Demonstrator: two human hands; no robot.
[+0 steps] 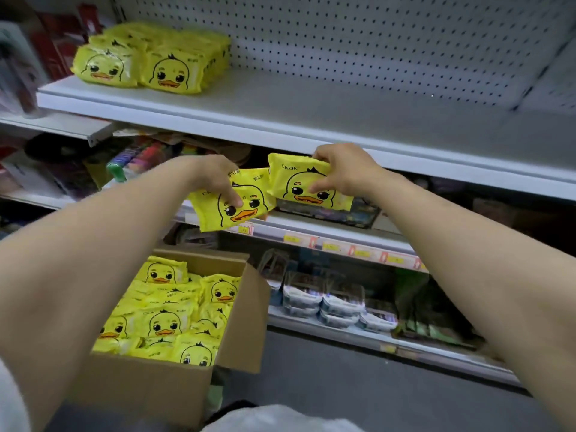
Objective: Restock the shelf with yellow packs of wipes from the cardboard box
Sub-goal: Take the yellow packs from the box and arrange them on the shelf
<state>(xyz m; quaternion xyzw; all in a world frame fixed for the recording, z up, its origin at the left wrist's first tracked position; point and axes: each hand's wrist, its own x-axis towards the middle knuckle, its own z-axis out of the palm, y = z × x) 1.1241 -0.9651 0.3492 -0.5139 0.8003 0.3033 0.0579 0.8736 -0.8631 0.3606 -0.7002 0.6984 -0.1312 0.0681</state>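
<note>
Desk: Step in hand, please. Where is the restock?

Photographer: Mid-carry. A person's left hand grips one yellow pack by its top edge, fingers curled over the front face. A second pack shows just behind it, apparently pinched in the same hand, though I cannot be sure. The right hand pinches a third pack, thumb on the front, fingers round the top right corner. All three are in the air, above the cardboard box and just below the front lip of the white shelf.

Desk: And the stock?

Photographer: The box, open at lower left, is well filled with loose packs. On the shelf a stack takes up only the far left end, in front of the pegboard back. I judge the job to be in its early part.

Desk: Next move?

Photographer: By my reading, lift over the lip and set the packs just beside the stack, duck faces forward to match. The wrappers look soft and slick, so the doubled grip on the left could shed one.

Desk: Any wording?

Photographer: The brand mark at the third pack's top left reads roughly "Okak"; the first letter is unsure. Chinese characters on the second pack are too blurred to read. Every pack bears a cartoon duck face. Price tags on the lower rail are illegible.
</note>
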